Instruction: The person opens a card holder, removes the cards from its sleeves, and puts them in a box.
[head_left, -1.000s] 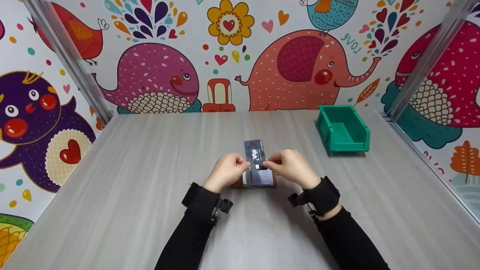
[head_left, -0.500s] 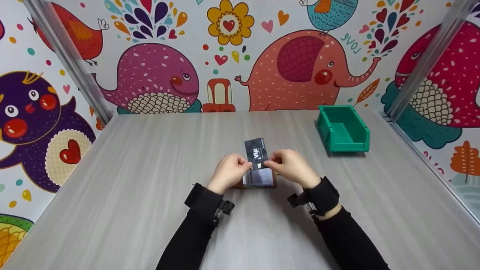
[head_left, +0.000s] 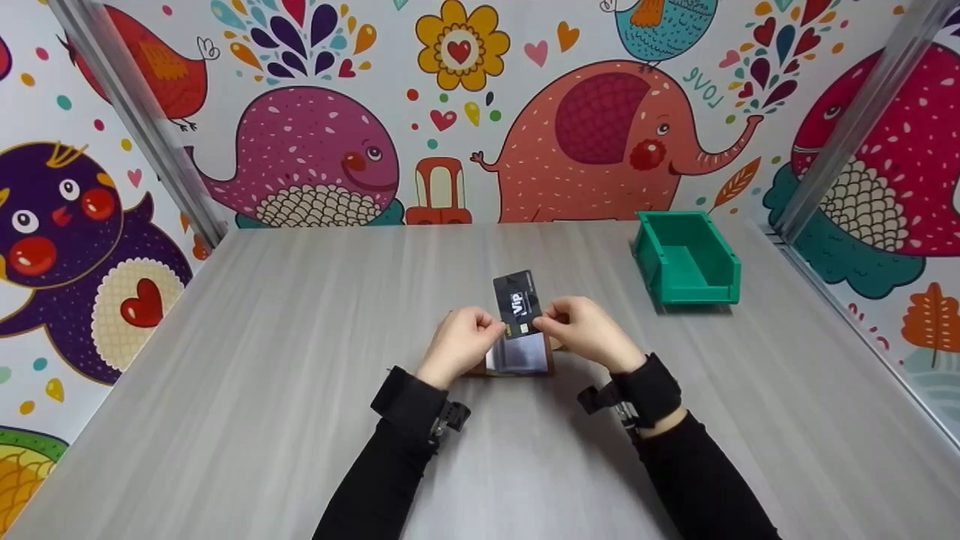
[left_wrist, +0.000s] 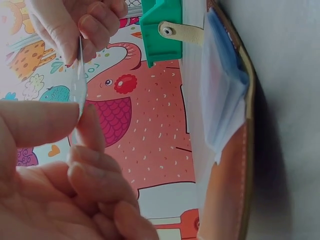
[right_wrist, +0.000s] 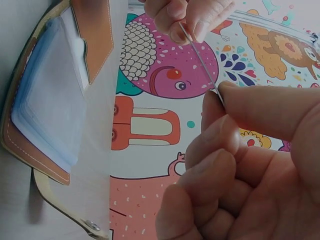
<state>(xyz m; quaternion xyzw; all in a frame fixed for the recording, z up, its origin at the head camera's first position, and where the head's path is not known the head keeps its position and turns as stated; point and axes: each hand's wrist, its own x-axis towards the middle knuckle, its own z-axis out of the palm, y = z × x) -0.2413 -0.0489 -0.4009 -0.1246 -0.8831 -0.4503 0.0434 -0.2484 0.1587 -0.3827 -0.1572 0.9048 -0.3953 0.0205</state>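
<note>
A dark card printed "Vip" (head_left: 517,304) is pinched at its lower corners between both hands in the head view. The left hand (head_left: 461,345) grips its left edge with thumb and forefinger, the right hand (head_left: 589,334) its right edge. Both wrist views show the card edge-on as a thin line (right_wrist: 202,62), held apart from the holder. Beneath the hands lies an opened brown leather card holder (left_wrist: 227,190) with a stack of clear plastic sleeves (right_wrist: 50,100). A pale strap with a metal snap (left_wrist: 172,31) sticks out from the holder. The hands partly cover the holder in the head view.
A green plastic bin (head_left: 686,259) stands at the back right of the pale wood-grain table (head_left: 300,300). Walls with cartoon animals (head_left: 592,150) close off the back and both sides. Metal posts (head_left: 139,120) rise at the back corners.
The card has moved up and slightly right, away from the plastic sleeves, and more of its lower end shows. Both hands have shifted slightly with it, still pinching it.
</note>
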